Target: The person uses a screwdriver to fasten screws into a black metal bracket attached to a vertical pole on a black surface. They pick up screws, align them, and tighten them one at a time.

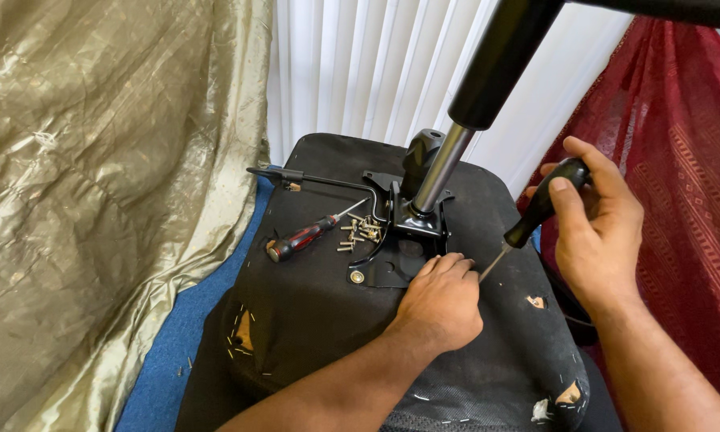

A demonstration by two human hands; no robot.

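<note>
Upturned chair seat (312,320): left hand (440,300) presses plate (380,268); right hand (596,232) fingers grip screwdriver (540,210).

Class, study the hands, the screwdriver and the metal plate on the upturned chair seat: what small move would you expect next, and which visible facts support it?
Probably guiding the screwdriver tip down into a fastener at the black mounting plate and turning. The right hand grips the handle with the shaft angled toward the plate's edge, where the left hand rests beside the tip. The fastener itself is hidden. Loose screws lie nearby.

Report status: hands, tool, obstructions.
Right hand closed on black-handled screwdriver. Left hand pressing black metal seat plate. Loose silver screws and red-handled screwdriver lie beside.
</note>
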